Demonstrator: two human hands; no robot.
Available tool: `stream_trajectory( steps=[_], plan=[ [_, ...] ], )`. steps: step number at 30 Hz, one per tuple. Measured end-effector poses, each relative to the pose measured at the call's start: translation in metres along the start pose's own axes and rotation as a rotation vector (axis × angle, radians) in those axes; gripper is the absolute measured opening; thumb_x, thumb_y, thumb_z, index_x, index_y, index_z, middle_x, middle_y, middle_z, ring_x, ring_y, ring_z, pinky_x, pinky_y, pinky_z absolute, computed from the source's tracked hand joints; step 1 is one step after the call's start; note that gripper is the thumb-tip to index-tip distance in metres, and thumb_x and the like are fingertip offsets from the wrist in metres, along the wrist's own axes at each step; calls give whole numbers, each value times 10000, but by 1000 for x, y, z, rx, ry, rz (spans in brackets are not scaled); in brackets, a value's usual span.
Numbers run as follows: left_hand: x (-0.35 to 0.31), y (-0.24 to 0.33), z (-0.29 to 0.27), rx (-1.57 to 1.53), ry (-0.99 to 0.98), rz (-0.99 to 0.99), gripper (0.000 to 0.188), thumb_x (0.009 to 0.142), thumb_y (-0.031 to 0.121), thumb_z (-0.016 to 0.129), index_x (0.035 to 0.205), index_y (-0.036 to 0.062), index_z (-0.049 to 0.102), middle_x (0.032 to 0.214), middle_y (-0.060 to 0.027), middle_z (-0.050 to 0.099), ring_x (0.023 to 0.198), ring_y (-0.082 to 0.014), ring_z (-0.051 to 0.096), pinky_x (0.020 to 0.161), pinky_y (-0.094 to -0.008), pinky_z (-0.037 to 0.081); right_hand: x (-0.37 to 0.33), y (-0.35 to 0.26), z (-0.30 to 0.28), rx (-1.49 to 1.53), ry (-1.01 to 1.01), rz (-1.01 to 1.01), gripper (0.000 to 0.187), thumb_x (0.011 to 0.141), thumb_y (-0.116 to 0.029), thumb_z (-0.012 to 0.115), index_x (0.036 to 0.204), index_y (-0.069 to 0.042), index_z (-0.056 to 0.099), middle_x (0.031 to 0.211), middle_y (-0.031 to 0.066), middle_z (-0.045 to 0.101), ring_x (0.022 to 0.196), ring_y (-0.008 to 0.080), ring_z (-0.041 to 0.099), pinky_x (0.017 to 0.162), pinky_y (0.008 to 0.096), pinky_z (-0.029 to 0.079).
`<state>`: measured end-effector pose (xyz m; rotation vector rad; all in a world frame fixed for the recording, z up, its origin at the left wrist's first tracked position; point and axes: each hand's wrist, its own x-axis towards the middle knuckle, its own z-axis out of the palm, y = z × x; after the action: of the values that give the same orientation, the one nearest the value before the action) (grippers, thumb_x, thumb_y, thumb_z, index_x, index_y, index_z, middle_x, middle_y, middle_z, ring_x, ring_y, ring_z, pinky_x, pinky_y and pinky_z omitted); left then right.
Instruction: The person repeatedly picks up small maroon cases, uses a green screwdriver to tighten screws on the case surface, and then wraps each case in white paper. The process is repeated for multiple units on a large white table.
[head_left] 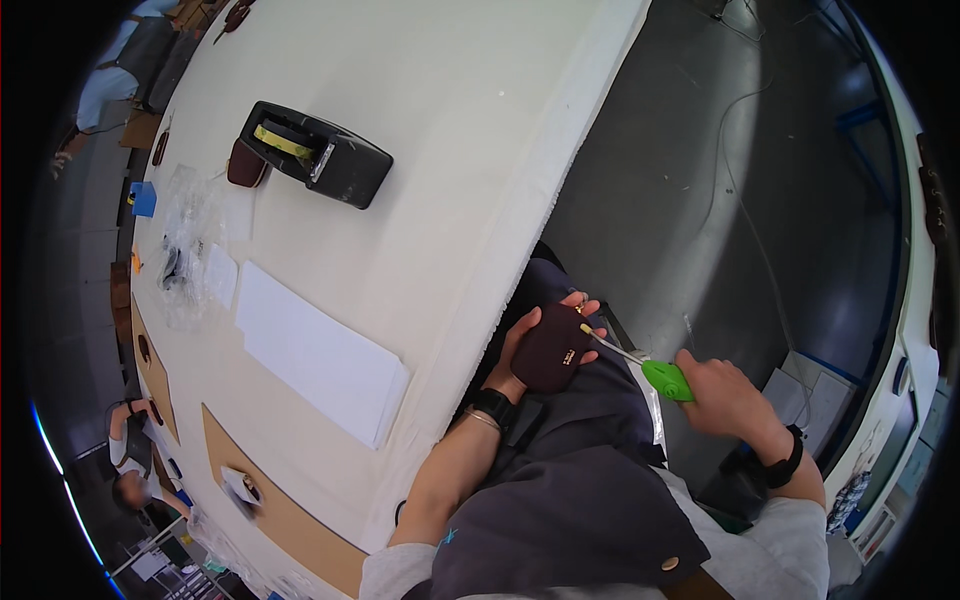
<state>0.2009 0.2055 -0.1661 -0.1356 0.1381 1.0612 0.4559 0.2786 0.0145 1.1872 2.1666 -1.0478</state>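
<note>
My left hand (523,338) is wrapped round a small dark maroon pouch (548,350) with rounded corners, small gold-coloured marks on its face and a metal fitting at its top edge. I hold it above my lap, beside the table edge. Closed round the green handle of a thin-stemmed tool (668,380), my right hand (722,398) is to the right of the pouch. The tool's pale, slender stem reaches left to a yellowish tip at the pouch's upper right edge. Whether the tip touches the pouch, I cannot tell.
On the white-covered table (450,130) stand a black tape dispenser (345,165) and another maroon pouch (246,165). White sheets (315,350) lie nearer me, with clear plastic bags (185,240) beyond. Another person (135,460) is at the far left. A cable (735,180) crosses the floor.
</note>
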Motion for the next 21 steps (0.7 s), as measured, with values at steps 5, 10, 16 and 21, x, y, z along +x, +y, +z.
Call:
stream_trajectory(
  steps=[5, 10, 16, 21],
  plan=[
    [-1, 1, -1, 13, 13, 0, 703, 921, 433, 555, 1473, 79, 302, 1535, -136, 293, 1344, -442, 362, 1044, -578, 397, 1, -4, 0, 33, -111, -37, 313, 771, -114, 641, 1020, 7, 494, 742, 230, 641, 737, 437, 636, 687, 507, 501],
    [0, -1, -3, -90, 26, 25, 673, 931, 432, 543, 1465, 88, 322, 1542, -134, 277, 1352, -436, 353, 1038, -579, 400, -9, -18, 0, -18, -357, -161, 307, 776, -114, 633, 1027, 5, 500, 759, 224, 649, 771, 432, 647, 709, 508, 500],
    [-4, 0, -6, -110, 40, 53, 644, 938, 415, 533, 1451, 76, 341, 1529, -146, 298, 1338, -429, 376, 1027, -573, 415, -10, 5, 6, -6, -173, 23, 265, 784, -134, 631, 981, -31, 487, 754, 221, 637, 784, 442, 624, 696, 523, 480],
    [2, 5, 1, 94, 123, -40, 581, 960, 358, 504, 1435, 58, 356, 1467, -157, 379, 1264, -415, 470, 961, -538, 489, -2, 0, -3, 79, -72, -20, 276, 806, -146, 630, 999, -4, 493, 774, 237, 638, 792, 443, 626, 702, 519, 477]
  ],
)
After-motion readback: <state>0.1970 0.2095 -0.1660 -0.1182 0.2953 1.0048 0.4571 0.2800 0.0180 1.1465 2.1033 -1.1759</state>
